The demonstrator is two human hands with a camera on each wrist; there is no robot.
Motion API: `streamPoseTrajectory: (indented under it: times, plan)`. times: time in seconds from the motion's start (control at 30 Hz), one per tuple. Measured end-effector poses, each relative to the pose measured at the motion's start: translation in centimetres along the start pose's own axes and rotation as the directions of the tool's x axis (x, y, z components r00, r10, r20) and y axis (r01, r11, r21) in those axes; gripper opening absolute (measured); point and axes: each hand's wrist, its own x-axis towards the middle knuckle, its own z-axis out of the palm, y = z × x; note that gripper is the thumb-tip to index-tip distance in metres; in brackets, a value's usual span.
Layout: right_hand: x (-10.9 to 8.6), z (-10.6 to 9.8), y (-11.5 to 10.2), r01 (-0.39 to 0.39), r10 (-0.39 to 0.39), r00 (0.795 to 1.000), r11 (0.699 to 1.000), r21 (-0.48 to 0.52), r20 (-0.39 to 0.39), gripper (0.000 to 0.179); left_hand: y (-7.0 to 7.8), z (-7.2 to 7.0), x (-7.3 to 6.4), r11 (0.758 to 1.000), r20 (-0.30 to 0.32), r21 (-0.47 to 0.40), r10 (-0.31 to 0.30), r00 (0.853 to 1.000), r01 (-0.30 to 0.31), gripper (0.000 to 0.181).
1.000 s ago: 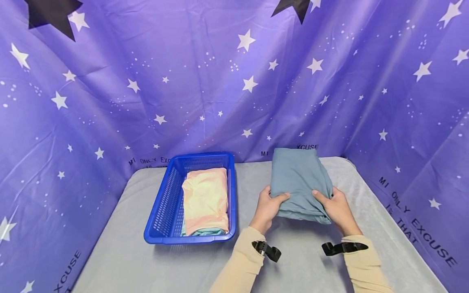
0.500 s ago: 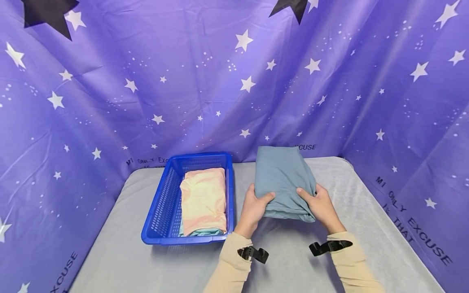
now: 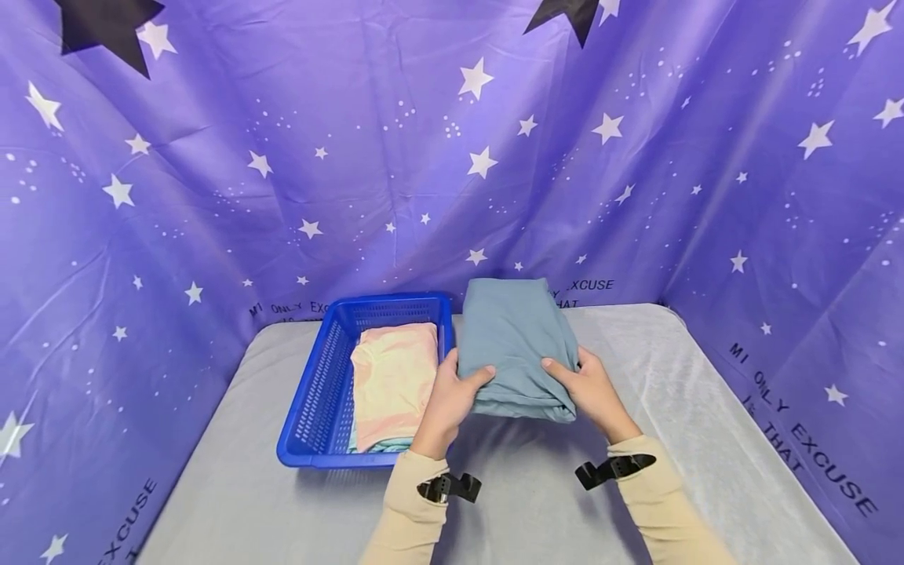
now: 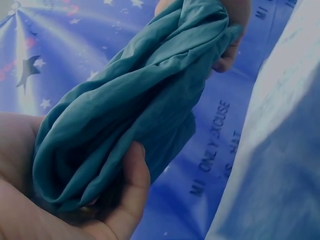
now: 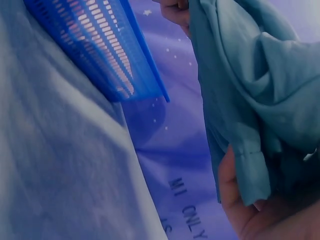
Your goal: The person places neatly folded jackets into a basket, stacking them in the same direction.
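Observation:
A folded grey-blue garment (image 3: 515, 337) is held up off the table between both hands. My left hand (image 3: 452, 400) grips its left near corner, thumb on top and the other fingers underneath. On the opposite side my right hand (image 3: 593, 392) pinches the right near corner the same way. The left wrist view shows the layered folds of the garment (image 4: 125, 100) with a thumb and fingers around them. In the right wrist view the fingers (image 5: 232, 195) curl round a hanging edge of the cloth. What exact kind of garment it is cannot be told.
A blue perforated plastic basket (image 3: 304, 424) stands left of the hands, close to the left forearm. Inside lies a folded pink garment (image 3: 395, 377) on top of a teal one (image 3: 391, 446). The grey cloth-covered table (image 3: 530, 502) meets a purple star-printed curtain (image 3: 395, 157) behind.
Both hands have carried the folded garment leftward, from the right side of the table to just beside the basket. The grip looks the same, and the basket's contents have not moved.

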Motion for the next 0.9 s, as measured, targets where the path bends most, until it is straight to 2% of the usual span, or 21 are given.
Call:
streamPoseTrajectory:
  times: [0.2,0.43,0.67,0.9]
  plan:
    - [0.4,1.3,-0.3,0.026,-0.028,0.998,0.999,0.024,0.05,0.052,0.3,-2.1,-0.6,1.0,0.0,0.017,-0.001,1.0,0.001,0.052]
    - [0.5,2.4,-0.7,0.043,-0.048,0.994,0.998,0.051,0.097,0.051,0.4,-3.9,-1.2,0.999,-0.013,0.039,0.004,1.0,-0.004,0.053]
    - [0.7,3.8,-1.2,0.042,-0.049,0.988,0.998,0.054,0.144,0.048,-0.2,-5.9,-1.3,1.0,-0.027,0.018,-0.02,0.999,0.021,0.051]
    - [1.0,5.6,-1.1,0.035,-0.052,0.978,0.996,0.085,0.203,0.039,-0.4,-7.9,-1.7,0.998,-0.048,0.056,-0.025,0.999,0.028,0.05]
